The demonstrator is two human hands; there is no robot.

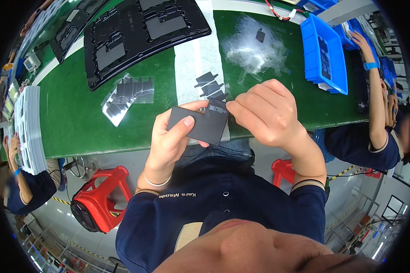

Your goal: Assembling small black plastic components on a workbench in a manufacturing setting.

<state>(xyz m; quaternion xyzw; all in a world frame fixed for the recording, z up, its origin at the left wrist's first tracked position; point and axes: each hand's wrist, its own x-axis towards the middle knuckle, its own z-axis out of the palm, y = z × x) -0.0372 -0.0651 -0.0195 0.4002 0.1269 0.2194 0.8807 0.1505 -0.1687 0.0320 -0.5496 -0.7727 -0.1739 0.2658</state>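
Note:
My left hand (165, 136) is closed round a flat, dark grey block (198, 126) with a notch in its far edge, its thumb lying on the top face. A black piece with fine print (217, 109) lies along the block's far right part. At that corner my right hand (269, 111) is curled, thumb and forefinger pinched together; whatever is between them is too small to make out. Just beyond the block, several black tabbed stickers (208, 84) rest on a white strip (187, 59). To the left lies a clear sheet bearing black stickers (136, 89).
Heaped clear film pieces (250, 54) lie beyond my right hand. A black moulded tray (123, 29) stands at the far left, a blue bin (309, 54) at the right. Stacked white sheets (29, 132) and red stools (111, 195) are nearby. Co-workers' arms (377, 104) show at both sides.

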